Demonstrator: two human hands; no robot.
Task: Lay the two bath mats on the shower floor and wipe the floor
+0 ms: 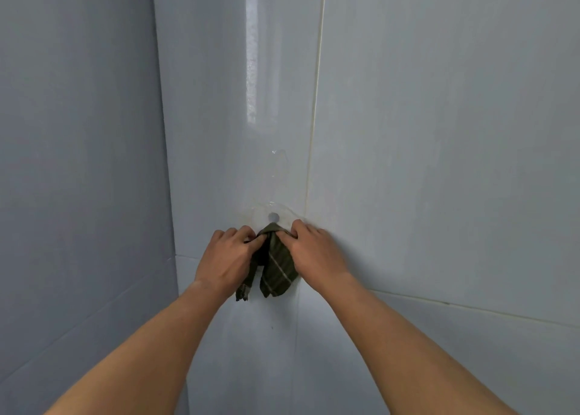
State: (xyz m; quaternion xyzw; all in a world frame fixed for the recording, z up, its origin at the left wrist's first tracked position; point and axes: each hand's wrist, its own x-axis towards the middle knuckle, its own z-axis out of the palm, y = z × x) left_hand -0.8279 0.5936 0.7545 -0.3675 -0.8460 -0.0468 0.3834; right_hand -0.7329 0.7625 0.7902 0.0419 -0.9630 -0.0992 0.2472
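Both hands are working at one spot on the far wall [439, 132], just right of the corner where the two tiled faces are meeting. The left hand [227, 257] is pinching the top left edge of a dark green checked cloth [277, 270], with its fingers curled round the fabric. The right hand [314, 251] is gripping the top right edge in the same way. The cloth is hanging between them in two loose folds, and its peak is sitting just under the round knob of a clear stick-on hook [273, 217]. That hook is sitting just left of a pale vertical grout line [315, 100].

Neither bath mat is showing in this view, and the shower floor is lying out of sight below the frame, so how far the laying has gone is not something I can tell. Judging by the grip, the wiping step is being handled here: the cloth is either being lifted off the hook or being hung on it, and one moment alone is not settling which.

If it is coming off, the next move is calling for a small lift to clear the knob, then bringing the cloth down and away from the wall toward the floor. Because the hook is only stuck on, I would say a gentle pull is suiting it better than a tug.
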